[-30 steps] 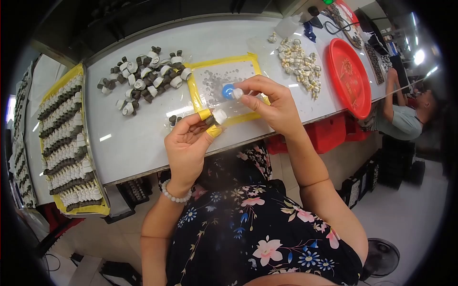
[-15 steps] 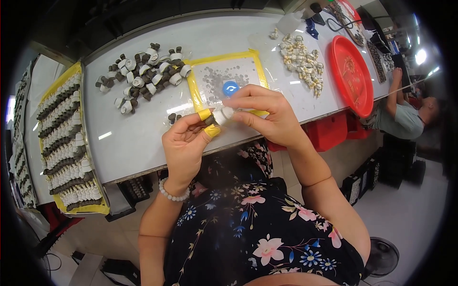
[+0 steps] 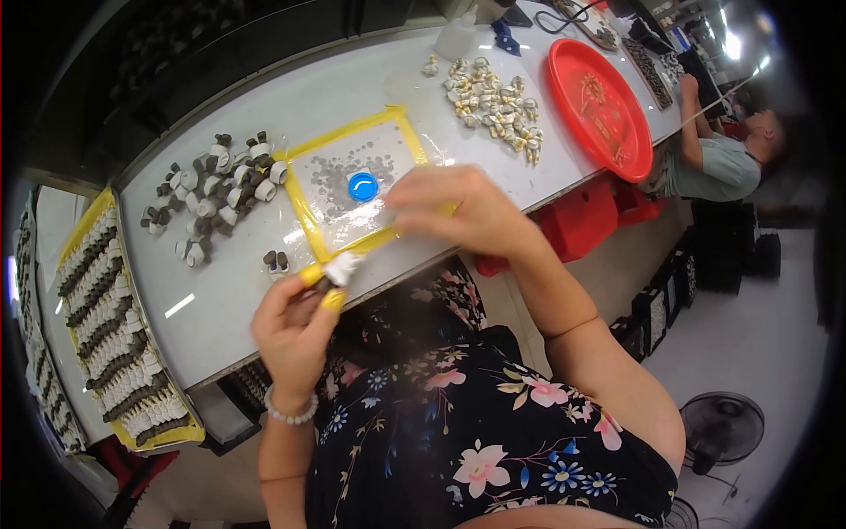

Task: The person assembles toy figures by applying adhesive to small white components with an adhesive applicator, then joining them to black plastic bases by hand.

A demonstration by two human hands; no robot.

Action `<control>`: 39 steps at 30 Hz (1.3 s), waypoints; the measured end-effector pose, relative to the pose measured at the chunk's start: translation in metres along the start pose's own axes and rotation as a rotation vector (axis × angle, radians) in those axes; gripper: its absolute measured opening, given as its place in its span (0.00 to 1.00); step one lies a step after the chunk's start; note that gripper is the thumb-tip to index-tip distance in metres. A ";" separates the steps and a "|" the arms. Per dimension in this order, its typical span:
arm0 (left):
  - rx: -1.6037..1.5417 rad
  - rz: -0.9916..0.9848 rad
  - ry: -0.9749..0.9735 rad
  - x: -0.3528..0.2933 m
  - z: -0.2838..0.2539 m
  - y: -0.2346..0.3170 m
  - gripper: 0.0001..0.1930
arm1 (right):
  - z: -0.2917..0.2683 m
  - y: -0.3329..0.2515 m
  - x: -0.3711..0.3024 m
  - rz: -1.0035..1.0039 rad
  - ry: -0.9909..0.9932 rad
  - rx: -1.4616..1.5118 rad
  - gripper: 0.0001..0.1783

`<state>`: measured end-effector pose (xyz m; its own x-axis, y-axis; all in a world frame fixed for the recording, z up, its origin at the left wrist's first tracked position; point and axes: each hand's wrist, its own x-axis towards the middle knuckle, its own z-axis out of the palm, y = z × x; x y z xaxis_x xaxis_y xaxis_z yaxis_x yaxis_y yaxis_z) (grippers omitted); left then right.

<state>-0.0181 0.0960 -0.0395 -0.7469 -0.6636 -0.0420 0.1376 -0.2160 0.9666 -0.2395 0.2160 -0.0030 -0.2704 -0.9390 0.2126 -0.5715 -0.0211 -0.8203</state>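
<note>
My left hand (image 3: 295, 331), with yellow finger covers on thumb and forefinger, pinches a small white-and-dark part (image 3: 339, 269) over the table's front edge. My right hand (image 3: 463, 212) hovers blurred above the front right corner of a yellow-taped square (image 3: 304, 216) on the table; whether it holds anything cannot be made out. Inside the square lie a blue round cap (image 3: 362, 186) and several small grey discs (image 3: 330, 181). Two dark small parts (image 3: 276, 260) rest just left of the square.
A heap of grey-and-white parts (image 3: 216, 194) lies left of the square. A pile of pale parts (image 3: 493, 101) and a red round tray (image 3: 604, 106) sit to the right. A yellow tray of rowed parts (image 3: 110, 326) stands far left. Another person (image 3: 718, 159) sits at the right end.
My left hand has drawn the small part back toward the table's front edge. My right hand has let go of it and moved right, above the square's corner.
</note>
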 end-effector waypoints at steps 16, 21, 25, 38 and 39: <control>1.229 0.611 0.383 0.008 -0.038 0.030 0.18 | -0.034 0.027 0.000 0.067 0.395 -0.612 0.13; 1.335 0.548 -0.041 0.036 -0.021 0.026 0.20 | 0.004 0.020 -0.002 -0.087 0.242 -0.646 0.15; 1.318 0.565 -0.035 0.038 -0.020 0.025 0.20 | 0.008 0.013 -0.007 -0.056 0.249 -0.599 0.14; -0.069 0.105 -0.135 0.010 0.027 0.000 0.21 | 0.013 0.008 -0.003 0.071 0.328 -0.223 0.12; -0.072 0.104 -0.137 0.013 0.030 -0.004 0.21 | 0.015 0.013 -0.006 0.024 0.376 -0.104 0.12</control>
<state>-0.0475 0.1098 -0.0360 -0.8069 -0.5827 0.0969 0.2612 -0.2048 0.9433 -0.2338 0.2161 -0.0230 -0.5387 -0.7469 0.3898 -0.6321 0.0524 -0.7731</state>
